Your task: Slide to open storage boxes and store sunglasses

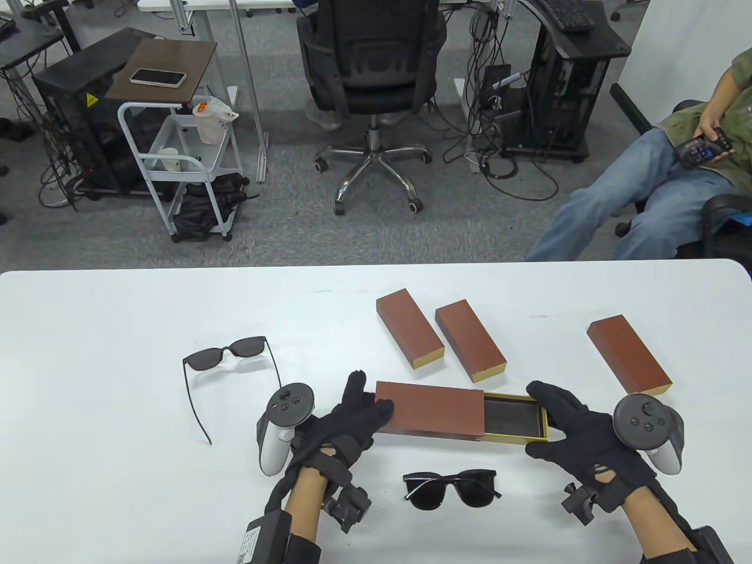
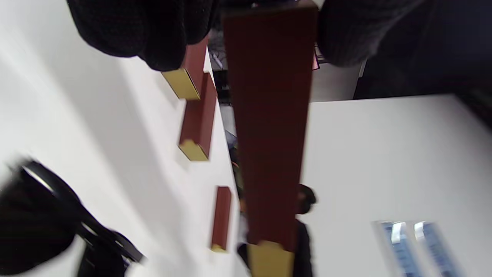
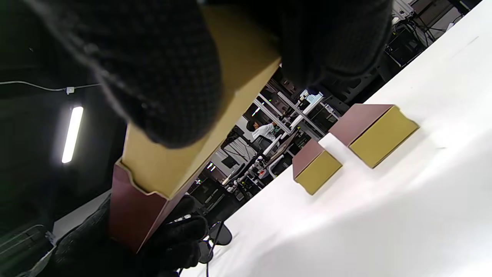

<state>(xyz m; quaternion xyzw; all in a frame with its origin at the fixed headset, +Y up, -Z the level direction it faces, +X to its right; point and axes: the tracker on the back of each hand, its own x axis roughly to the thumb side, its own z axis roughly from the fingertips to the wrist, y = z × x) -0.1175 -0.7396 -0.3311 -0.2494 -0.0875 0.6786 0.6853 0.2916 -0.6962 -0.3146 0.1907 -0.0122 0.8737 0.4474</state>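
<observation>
A brown storage box (image 1: 429, 410) lies across the table front, its gold inner tray (image 1: 515, 417) slid partly out to the right. My left hand (image 1: 352, 420) grips the sleeve's left end (image 2: 269, 115). My right hand (image 1: 573, 426) pinches the tray's right end (image 3: 215, 115) between thumb and fingers. The box looks lifted off the table in the right wrist view. One pair of black sunglasses (image 1: 451, 487) lies folded just in front of the box. A second pair (image 1: 226, 358) lies open at the left.
Three shut brown boxes lie behind: two side by side (image 1: 409, 329) (image 1: 470, 339) and one at the right (image 1: 628, 353). A person sits past the table's far right corner (image 1: 658, 194). An office chair (image 1: 370, 88) stands beyond the far edge.
</observation>
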